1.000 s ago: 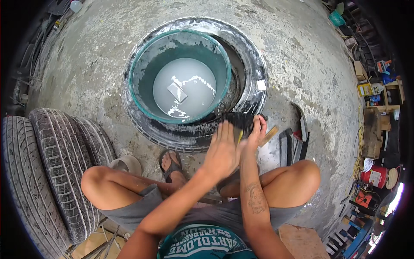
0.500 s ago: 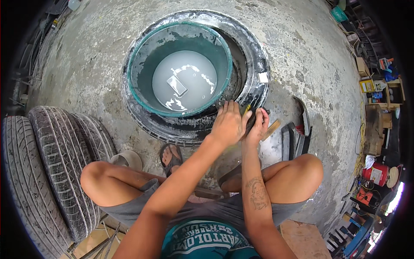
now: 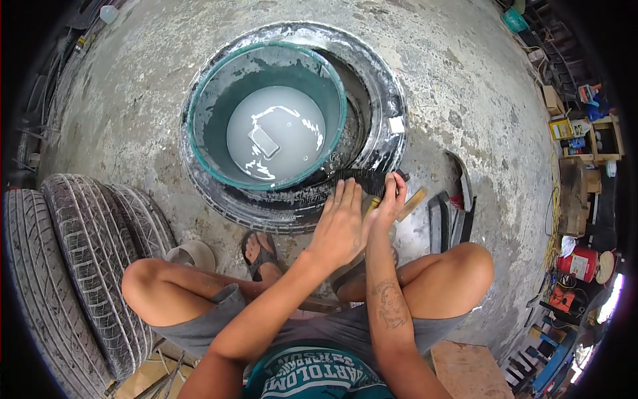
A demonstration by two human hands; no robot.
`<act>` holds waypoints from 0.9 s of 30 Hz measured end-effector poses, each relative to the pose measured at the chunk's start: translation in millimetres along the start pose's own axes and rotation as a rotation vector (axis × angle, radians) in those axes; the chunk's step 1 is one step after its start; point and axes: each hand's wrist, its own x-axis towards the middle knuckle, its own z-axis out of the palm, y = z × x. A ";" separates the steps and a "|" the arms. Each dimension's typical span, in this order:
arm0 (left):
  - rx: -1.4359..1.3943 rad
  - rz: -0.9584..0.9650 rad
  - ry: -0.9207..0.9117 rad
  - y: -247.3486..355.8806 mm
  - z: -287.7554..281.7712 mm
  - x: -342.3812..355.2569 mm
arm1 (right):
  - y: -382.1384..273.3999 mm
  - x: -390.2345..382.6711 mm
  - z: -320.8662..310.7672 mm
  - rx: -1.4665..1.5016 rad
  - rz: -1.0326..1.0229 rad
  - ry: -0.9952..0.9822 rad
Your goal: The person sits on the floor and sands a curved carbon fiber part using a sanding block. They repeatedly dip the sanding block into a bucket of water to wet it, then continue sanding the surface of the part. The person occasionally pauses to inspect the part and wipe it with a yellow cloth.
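Observation:
A dark, ribbed strip that looks like rubber [image 3: 370, 182] lies across the near right edge of a tire on the floor. My right hand [image 3: 387, 205] is closed, with its fingertips pinching the strip's right end. Flat and stretched out, the fingers of my left hand [image 3: 339, 223] reach to the strip's near edge. Between my two hands a narrow yellow piece [image 3: 374, 203] shows; the rest of it is hidden, and which hand bears it I cannot make out. A green tub [image 3: 201, 149] of cloudy water, with a rectangular shape in it, sits on the tire [image 3: 392, 80].
Several tires [image 3: 93, 266] stand on the left beside a pale round container [image 3: 193, 254]. Dark curved pieces [image 3: 446, 219] and a wooden piece [image 3: 413, 203] lie right of my hands. Along the right edge are shelves [image 3: 601, 143] and a red container [image 3: 579, 264].
My left hand has drawn back toward me, off the strip, and its fingers are straighter. More of the dark strip now shows. The whole view has shifted slightly.

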 end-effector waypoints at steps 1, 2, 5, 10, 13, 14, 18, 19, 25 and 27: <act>-0.006 -0.011 -0.002 -4.2 6.6 12.0 | 0.1 3.3 -1.1 -0.051 -0.033 0.004; -0.009 -0.032 -0.003 -10.4 6.0 30.3 | -3.6 -1.2 4.8 -0.105 -0.059 0.001; -0.051 -0.094 -0.031 -21.1 5.5 42.0 | 0.8 -6.4 10.3 -0.034 -0.008 -0.023; 0.009 0.055 0.064 -0.2 5.3 6.4 | 5.5 8.8 -2.7 -0.022 -0.024 -0.006; -0.053 -0.001 -0.062 -15.6 -10.6 63.3 | 13.3 5.0 3.8 0.047 -0.022 -0.051; -0.132 -0.045 -0.115 -15.6 -20.9 68.4 | 14.8 4.6 3.4 0.041 -0.003 -0.044; -0.490 -0.133 0.036 4.9 -70.7 69.6 | 23.8 18.8 -9.2 0.001 0.021 0.018; -0.423 -0.312 -0.042 7.2 -107.0 70.6 | 20.9 17.0 -8.6 -0.042 0.011 0.027; -0.015 -0.357 -0.067 -137.9 -129.0 153.8 | 11.4 7.7 -5.1 -0.177 -0.064 0.072; 0.247 -0.261 -0.184 -210.9 -87.7 183.0 | 13.0 4.8 -6.9 -0.172 -0.001 0.069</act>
